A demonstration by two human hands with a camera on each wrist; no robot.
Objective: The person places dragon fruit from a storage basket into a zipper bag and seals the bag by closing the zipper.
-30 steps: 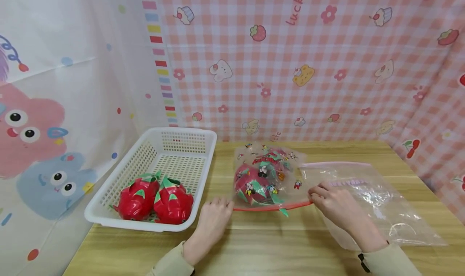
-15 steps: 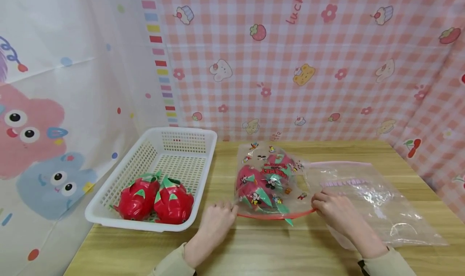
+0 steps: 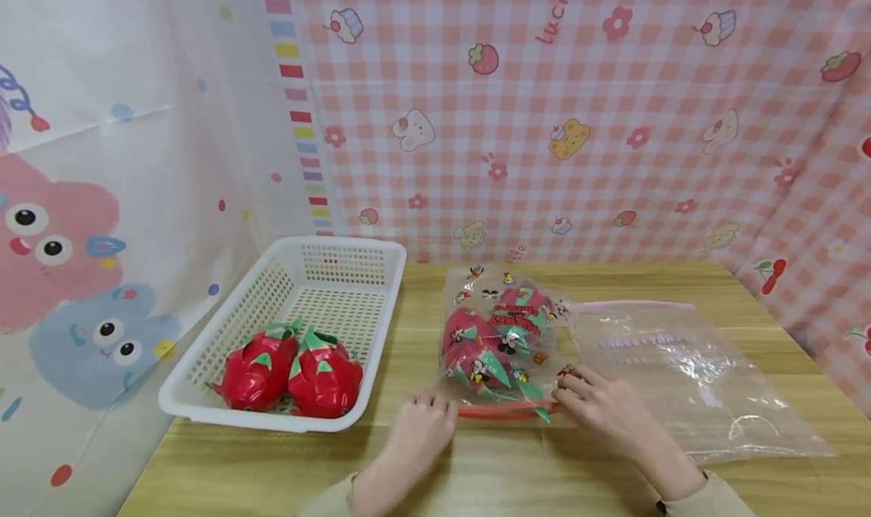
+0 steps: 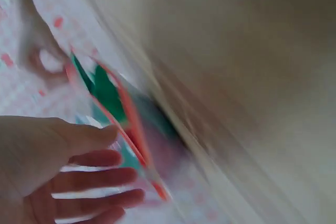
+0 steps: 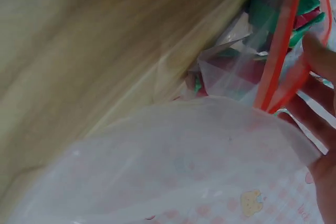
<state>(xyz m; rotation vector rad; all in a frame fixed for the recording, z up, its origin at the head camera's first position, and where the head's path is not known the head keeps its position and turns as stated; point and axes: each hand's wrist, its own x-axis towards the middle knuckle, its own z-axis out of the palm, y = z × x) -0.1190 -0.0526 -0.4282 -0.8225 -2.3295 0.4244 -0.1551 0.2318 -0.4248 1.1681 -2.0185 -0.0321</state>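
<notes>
A see-through zip bag [image 3: 544, 377] with cartoon prints lies on the table, its red zip strip [image 3: 500, 413] facing me. Inside are red dragon fruit models [image 3: 466, 335] with green leaves; one leaf tip [image 3: 543, 417] sticks out past the mouth. My left hand [image 3: 416, 432] holds the mouth's left corner, its thumb [image 4: 100, 136] against the red strip in the blurred left wrist view. At the other corner my right hand [image 3: 609, 411] pinches the strip between thumb and fingers. In the right wrist view the mouth gapes between two red strips [image 5: 283, 40].
On the left stands a white plastic basket [image 3: 397, 264] with two more dragon fruit models [image 3: 257, 369] in its near end. A second clear zip bag [image 3: 721, 404] with a pink strip lies flat at the right, partly under my right forearm. A checked cloth [image 3: 517, 124] hangs behind the table.
The bag's mouth has come nearer to me. Both hands have moved closer together, the right one to the left and the left one slightly right, so the strip between them looks shorter.
</notes>
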